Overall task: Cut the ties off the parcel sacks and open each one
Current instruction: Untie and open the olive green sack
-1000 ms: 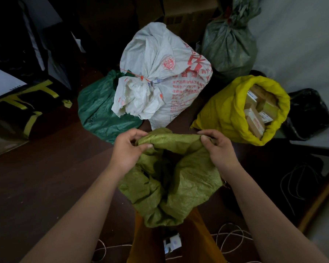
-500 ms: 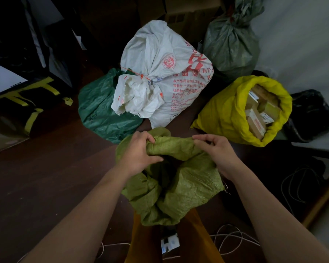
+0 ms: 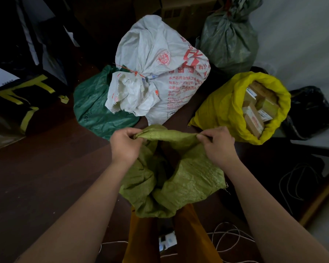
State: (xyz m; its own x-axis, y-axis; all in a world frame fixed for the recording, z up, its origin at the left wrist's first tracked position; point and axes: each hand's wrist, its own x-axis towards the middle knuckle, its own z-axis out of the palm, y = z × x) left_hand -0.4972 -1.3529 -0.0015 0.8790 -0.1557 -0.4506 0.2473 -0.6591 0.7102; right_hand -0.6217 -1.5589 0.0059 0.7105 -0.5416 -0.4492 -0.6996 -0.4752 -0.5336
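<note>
- A dark brown wooden floor (image 3: 36, 177) fills the lower left, dim and bare-looking where it shows; a pale wall (image 3: 302, 38) closes the upper right
- At the far left lies a black bag with yellow straps (image 3: 21, 103), and cardboard boxes (image 3: 179, 10) stand in shadow at the top
- Loose white cord (image 3: 230, 236) lies coiled on the floor at the bottom right, near the person's orange trousers (image 3: 141, 236)
- The olive-green sack (image 3: 188, 179) sits directly in front of the person, its mouth open and dark inside
- The left hand (image 3: 124, 145) pinches the far rim of that sack, fingers curled round the cloth; the right hand (image 3: 217, 144) grips the same rim further right, so the edge is stretched between them
- Just beyond, a white sack with red print (image 3: 165, 63) lies tied at the neck with a red tie (image 3: 135, 73), resting partly over a dark green sack (image 3: 91, 107)
- Behind it stands a grey-green sack (image 3: 228, 38), knotted at the top
- To the right, the yellow sack (image 3: 222, 109) gapes open, showing brown parcels (image 3: 258, 107) inside
- A black bag (image 3: 311, 112) sits beside the yellow one, against the wall
</note>
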